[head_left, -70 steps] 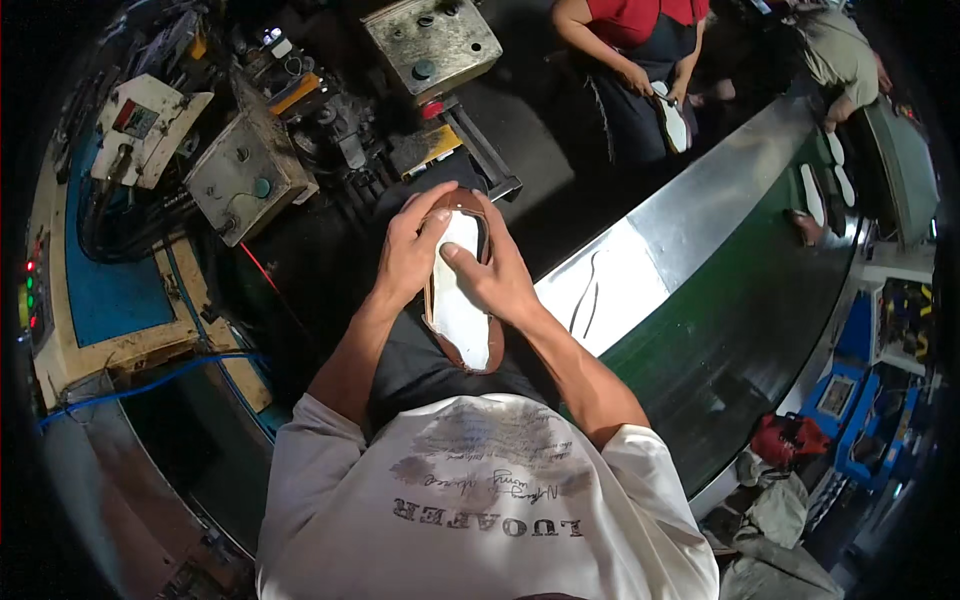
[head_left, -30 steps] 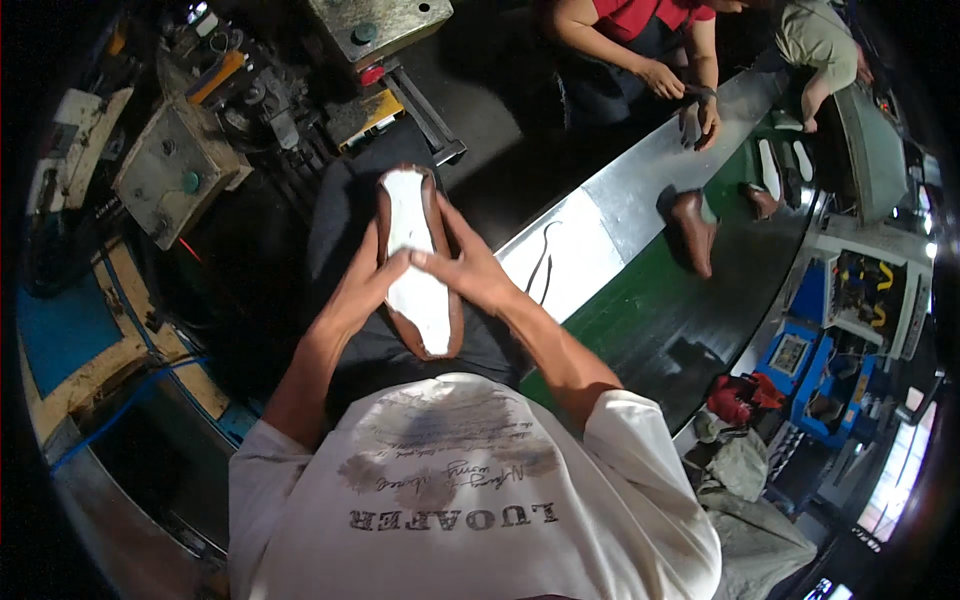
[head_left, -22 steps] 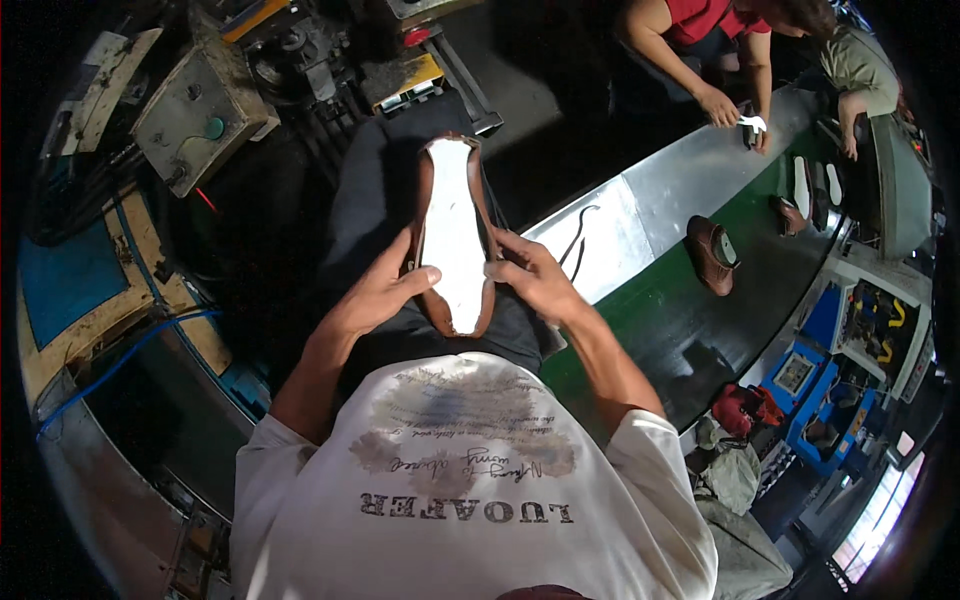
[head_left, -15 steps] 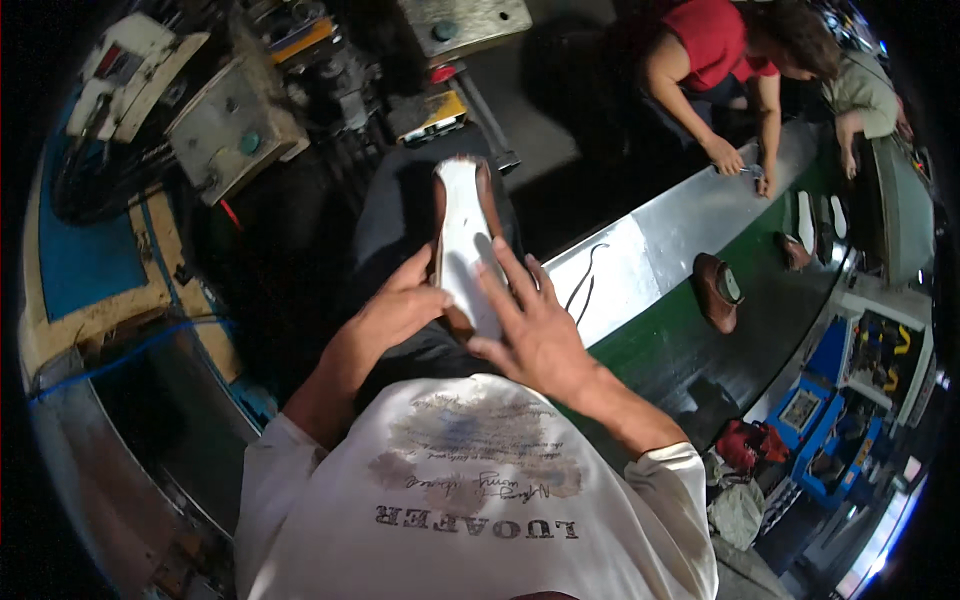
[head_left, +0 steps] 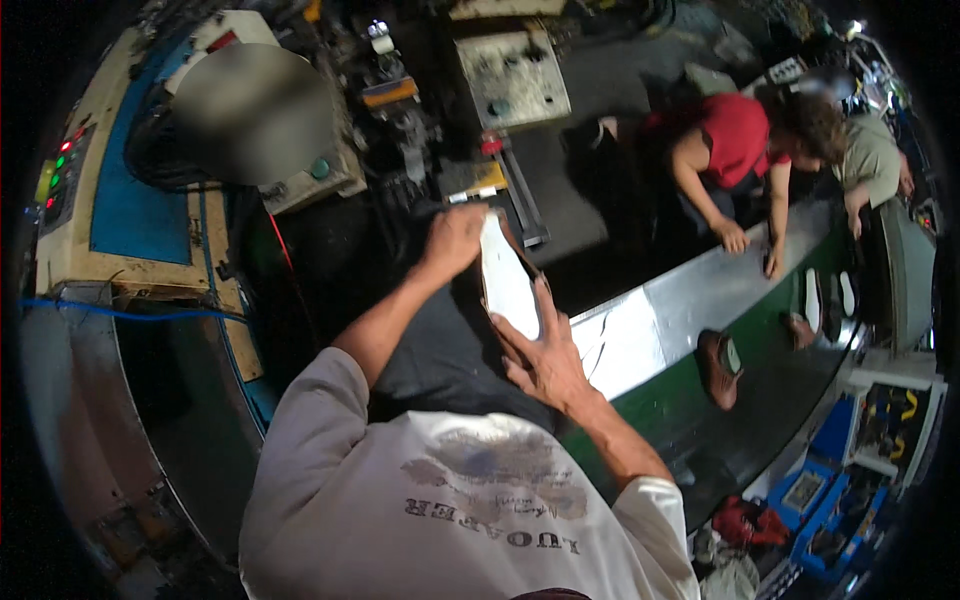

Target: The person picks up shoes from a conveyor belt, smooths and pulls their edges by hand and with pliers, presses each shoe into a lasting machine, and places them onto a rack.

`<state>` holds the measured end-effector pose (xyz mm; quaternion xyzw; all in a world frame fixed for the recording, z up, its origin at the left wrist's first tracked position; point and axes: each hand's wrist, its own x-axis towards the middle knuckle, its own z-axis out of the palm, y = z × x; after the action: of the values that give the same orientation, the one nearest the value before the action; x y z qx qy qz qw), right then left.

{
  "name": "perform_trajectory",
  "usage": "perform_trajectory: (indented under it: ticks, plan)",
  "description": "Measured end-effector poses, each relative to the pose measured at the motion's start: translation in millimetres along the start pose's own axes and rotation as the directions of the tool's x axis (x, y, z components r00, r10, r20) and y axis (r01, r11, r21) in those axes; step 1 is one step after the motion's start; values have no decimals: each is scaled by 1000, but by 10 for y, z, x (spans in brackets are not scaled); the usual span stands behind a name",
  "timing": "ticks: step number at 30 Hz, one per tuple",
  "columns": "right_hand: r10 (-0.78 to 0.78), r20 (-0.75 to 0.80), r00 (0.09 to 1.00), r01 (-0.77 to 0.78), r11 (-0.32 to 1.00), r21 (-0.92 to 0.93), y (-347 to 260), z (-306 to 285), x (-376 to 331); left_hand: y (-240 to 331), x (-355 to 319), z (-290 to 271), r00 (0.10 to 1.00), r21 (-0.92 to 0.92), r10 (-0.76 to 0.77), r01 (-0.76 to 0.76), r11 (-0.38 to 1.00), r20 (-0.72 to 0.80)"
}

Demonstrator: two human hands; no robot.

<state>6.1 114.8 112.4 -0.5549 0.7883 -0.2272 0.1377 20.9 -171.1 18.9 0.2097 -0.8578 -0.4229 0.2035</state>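
Left hand (head_left: 458, 242): lay just above frame centre, fingers curled. Right hand (head_left: 550, 362): lay lower, right of centre, fingers spread.

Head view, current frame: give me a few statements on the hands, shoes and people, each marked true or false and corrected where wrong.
1. The left hand is at the far end of the white-faced shoe. True.
2. The right hand is on the metal ledge. False: the right hand is on the shoe's nearer part.
3. A separate brown shoe lies on the green belt. True.
4. Someone in red is to the wearer's left. False: the person in red is to the right.
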Motion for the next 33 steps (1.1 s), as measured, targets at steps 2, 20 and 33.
perform_trajectory:
  ticks: [2, 20, 33]
  plan:
    - [-20, -37, 999, 18, 999, -39, 48, 49, -19, 75, 47, -20, 992, 1, -108, 108, 994, 66]
    - [-277, -367, 888, 254, 961, -110, -642, -1029, 3447, -1429, 69, -34, 959, 316, -153, 226, 922, -239]
    - [-321, -382, 866, 190, 920, -343, -684, -371, 4205, -1356, 77, -267, 917, 185, -368, 393, 901, -157]
